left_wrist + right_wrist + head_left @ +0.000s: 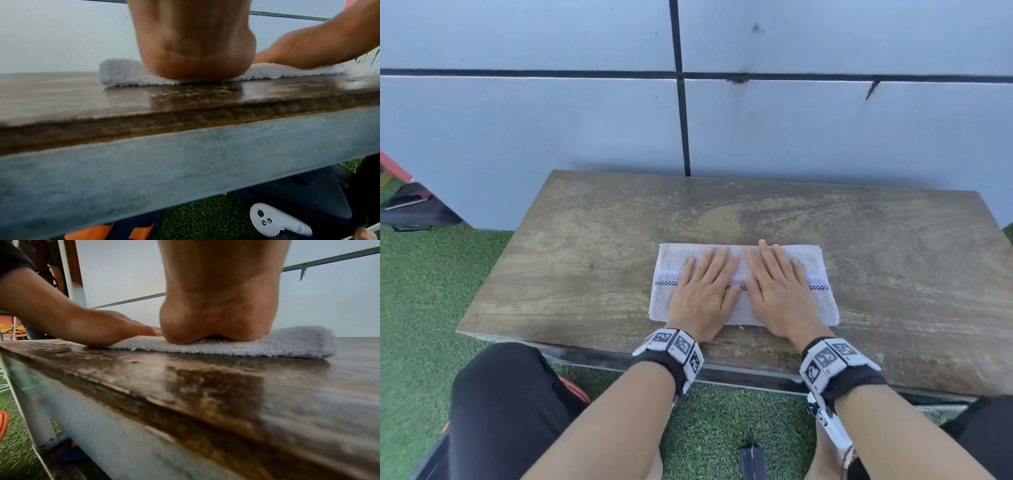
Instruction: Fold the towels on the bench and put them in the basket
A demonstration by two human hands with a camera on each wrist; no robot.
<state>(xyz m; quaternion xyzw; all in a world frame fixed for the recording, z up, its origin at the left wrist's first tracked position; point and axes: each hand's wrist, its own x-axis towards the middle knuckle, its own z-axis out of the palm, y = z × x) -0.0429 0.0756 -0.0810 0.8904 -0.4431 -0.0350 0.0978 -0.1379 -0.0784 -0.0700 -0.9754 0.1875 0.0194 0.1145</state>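
A folded white towel with a pale stripe and a checked band lies on the worn wooden bench, near its front edge. My left hand lies flat on the towel's left half, fingers straight and spread. Beside it my right hand presses flat on the right half, thumbs almost touching. In the left wrist view the heel of my left hand sinks into the towel. The right wrist view shows my right hand's heel on the towel. No basket shows in any view.
A grey panelled wall stands right behind the bench. Green artificial turf covers the ground. Dark and red items sit at the far left. A white controller lies under the bench. My knees flank the front edge.
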